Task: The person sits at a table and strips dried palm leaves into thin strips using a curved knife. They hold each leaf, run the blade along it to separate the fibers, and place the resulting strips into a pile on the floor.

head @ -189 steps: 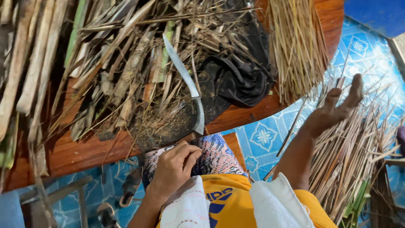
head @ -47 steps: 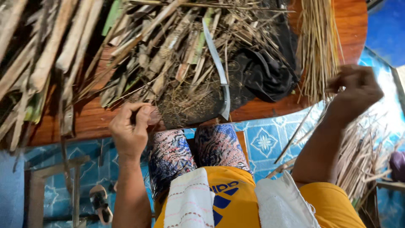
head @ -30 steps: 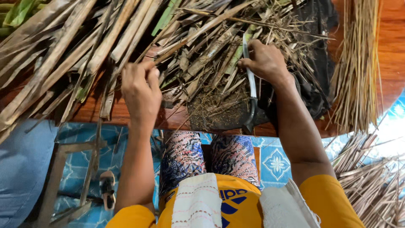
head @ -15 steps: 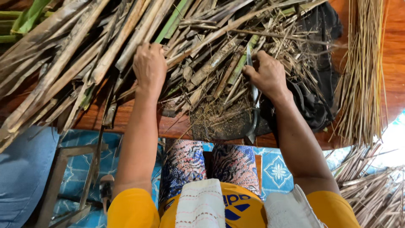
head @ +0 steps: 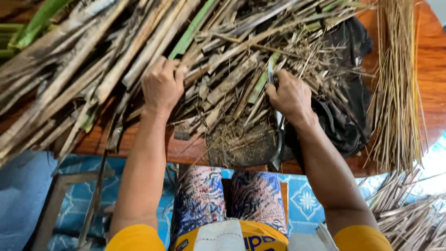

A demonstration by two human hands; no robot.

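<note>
A heap of dried, split palm stalks (head: 223, 69) covers the wooden table in front of me. My left hand (head: 162, 86) lies on the heap with its fingers curled around a few stalks. My right hand (head: 290, 96) is closed on a curved knife (head: 278, 144) that lies in the heap; the tip of the blade shows above my fingers and its curved lower part hangs toward the table's edge. A clump of fine fibres (head: 241, 144) sits between my arms.
A black bag (head: 348, 111) lies right of my right hand, beside a bundle of thin straw (head: 399, 83). The round wooden table (head: 434, 60) ends near my knees. More thin sticks (head: 409, 218) lie on the blue tiled floor (head: 304, 200). A wooden frame (head: 60, 186) stands lower left.
Both hands have moved up from the table's edge onto the heap. My right hand came in from the far right and closed on the knife; my left hand took hold of stalks.
</note>
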